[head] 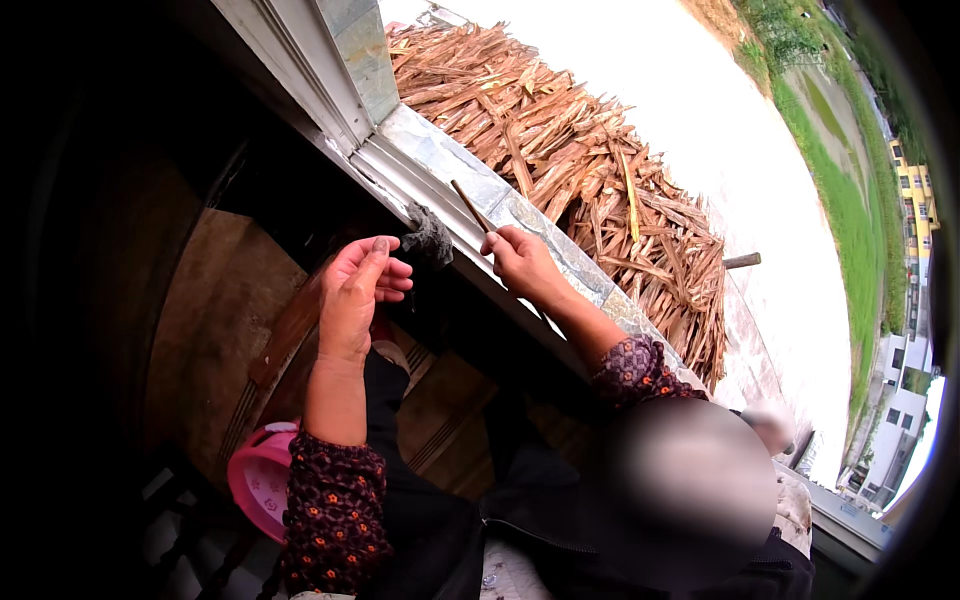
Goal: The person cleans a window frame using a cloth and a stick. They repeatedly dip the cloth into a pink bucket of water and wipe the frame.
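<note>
My right hand (pixel 521 259) pinches a thin brown stick (pixel 469 204) between thumb and fingers over the window sill (pixel 480 180). The stick's free end points up and left. My left hand (pixel 358 289) is raised to the left, fingers curled and the thumb tip close to the index finger. Whether something small sits in that pinch cannot be made out. Just beyond its fingertips, a crumpled dark grey cloth (pixel 429 236) lies by the inner edge of the sill.
Split firewood (pixel 555 142) is heaped outside, along the stone-tiled sill. A white window frame (pixel 315 67) rises at upper left. A pink plastic basket (pixel 262 480) stands low beside my left forearm. Stair-like wooden boards (pixel 442 420) lie below, partly in shadow.
</note>
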Action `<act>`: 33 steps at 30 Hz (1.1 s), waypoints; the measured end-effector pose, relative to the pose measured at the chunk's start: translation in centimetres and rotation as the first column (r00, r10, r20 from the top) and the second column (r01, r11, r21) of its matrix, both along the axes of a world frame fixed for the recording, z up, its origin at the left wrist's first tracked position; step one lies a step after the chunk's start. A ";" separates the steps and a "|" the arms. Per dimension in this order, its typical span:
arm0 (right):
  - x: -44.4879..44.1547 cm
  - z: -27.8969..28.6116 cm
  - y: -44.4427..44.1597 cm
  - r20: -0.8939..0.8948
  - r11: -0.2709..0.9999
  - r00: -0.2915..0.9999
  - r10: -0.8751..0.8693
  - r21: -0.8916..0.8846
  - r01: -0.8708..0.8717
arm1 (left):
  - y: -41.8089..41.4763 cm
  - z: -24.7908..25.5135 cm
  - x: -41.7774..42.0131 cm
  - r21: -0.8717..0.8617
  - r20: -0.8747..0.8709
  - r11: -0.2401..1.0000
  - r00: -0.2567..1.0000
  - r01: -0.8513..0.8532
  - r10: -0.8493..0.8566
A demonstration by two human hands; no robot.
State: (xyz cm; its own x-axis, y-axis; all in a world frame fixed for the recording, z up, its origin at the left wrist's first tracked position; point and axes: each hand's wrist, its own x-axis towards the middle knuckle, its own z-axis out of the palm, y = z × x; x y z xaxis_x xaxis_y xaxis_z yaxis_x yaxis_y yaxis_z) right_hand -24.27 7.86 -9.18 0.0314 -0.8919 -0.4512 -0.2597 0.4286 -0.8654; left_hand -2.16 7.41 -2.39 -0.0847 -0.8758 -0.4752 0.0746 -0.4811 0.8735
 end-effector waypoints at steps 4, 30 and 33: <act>4.9 4.8 3.4 0.143 0.962 0.976 0.166 -0.240 -0.128 | 0.5 -0.1 -1.9 0.032 -0.063 0.994 0.992 0.108 -0.106; -3.6 -4.7 7.4 -0.827 0.702 0.548 0.125 -0.316 -0.638 | -2.3 0.8 0.6 -0.095 -0.292 0.868 0.847 -0.488 0.445; -8.4 -3.1 13.1 -0.815 0.783 0.523 0.249 -0.148 -0.604 | -2.6 1.1 0.8 -0.094 -0.281 0.867 0.848 -0.490 0.449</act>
